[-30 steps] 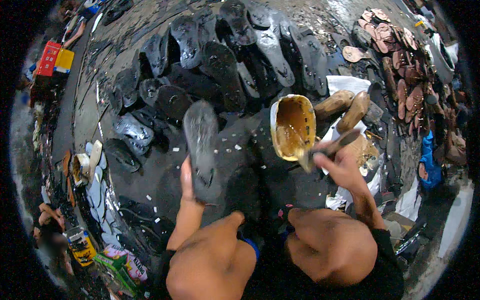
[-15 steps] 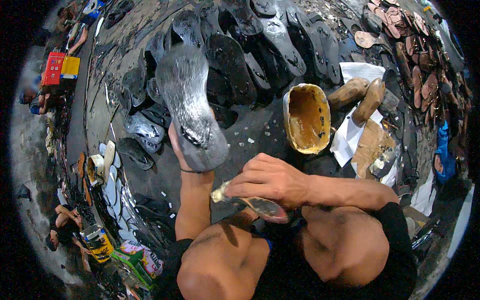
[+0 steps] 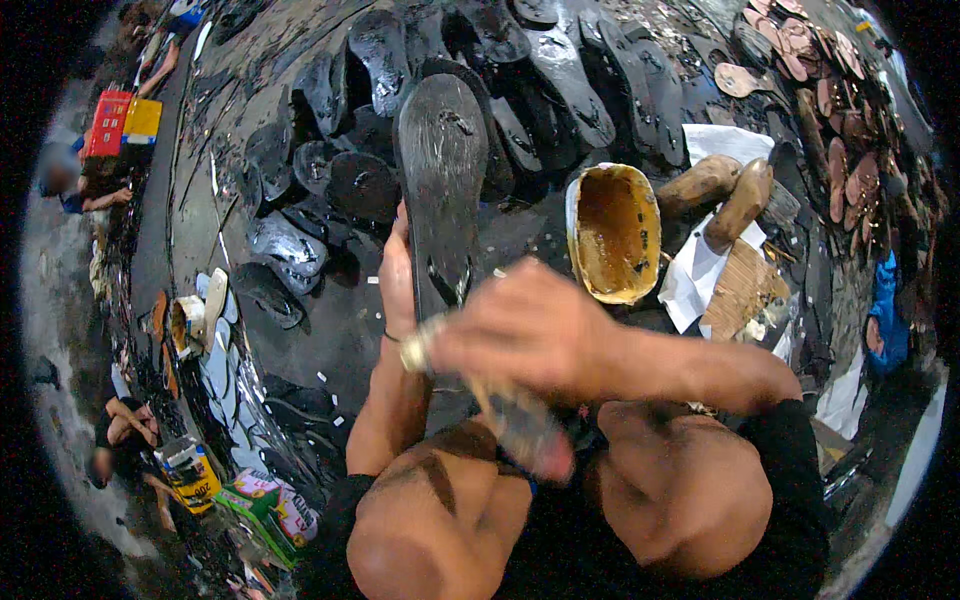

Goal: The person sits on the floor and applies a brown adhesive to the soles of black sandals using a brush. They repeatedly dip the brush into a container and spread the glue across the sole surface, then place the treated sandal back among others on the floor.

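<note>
Tub [image 3: 609, 291] beside wooden forms [image 3: 738, 205]; black soles [image 3: 378, 65] crowd behind held sole [image 3: 445, 150].

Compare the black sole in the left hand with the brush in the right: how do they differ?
The black sole is broad and flat; the brush is narrower.
The black sole is dark nearly all over, while the brush has a pale tip and a reddish handle end.
The black sole runs nearly straight up the picture; the brush slants down to the right.
Both are held, one in each hand.
</note>
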`<state>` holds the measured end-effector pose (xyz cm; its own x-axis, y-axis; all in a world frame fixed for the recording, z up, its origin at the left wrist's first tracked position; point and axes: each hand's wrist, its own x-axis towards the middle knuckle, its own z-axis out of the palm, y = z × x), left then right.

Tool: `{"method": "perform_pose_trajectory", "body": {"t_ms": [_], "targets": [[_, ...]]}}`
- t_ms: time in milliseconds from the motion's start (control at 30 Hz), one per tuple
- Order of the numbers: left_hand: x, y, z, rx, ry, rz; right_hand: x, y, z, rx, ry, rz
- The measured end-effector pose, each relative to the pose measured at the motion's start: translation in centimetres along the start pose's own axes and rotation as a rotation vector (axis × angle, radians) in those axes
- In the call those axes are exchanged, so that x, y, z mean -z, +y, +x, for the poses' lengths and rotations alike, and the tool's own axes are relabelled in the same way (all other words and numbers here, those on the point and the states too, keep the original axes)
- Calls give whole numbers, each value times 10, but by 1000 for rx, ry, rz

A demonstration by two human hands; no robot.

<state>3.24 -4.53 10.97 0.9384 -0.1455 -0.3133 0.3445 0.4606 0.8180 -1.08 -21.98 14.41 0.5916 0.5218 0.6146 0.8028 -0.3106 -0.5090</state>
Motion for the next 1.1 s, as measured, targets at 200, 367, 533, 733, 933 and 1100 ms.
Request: {"method": "perform_pose_trajectory", "body": {"t_ms": [200, 367, 533, 733, 933, 1100], "targets": [[-17, 2, 4, 55, 174, -96, 4, 1, -11, -43, -79, 176], [-5, 25, 63, 124, -19, -491, 10, 1, -47, -418, -148, 280], [-6, 25, 164, 167, -177, -355, 36, 7, -73, -747, 96, 87], [45, -10, 217, -406, -11, -3, 31, 3, -103, -970, 227, 63], [162, -23, -88, -304, 718, 1507, 52, 21, -151, -1223, 412, -75], [106, -92, -71, -228, 49, 1332, 12, 96, -173, -867, 28, -722]]}}
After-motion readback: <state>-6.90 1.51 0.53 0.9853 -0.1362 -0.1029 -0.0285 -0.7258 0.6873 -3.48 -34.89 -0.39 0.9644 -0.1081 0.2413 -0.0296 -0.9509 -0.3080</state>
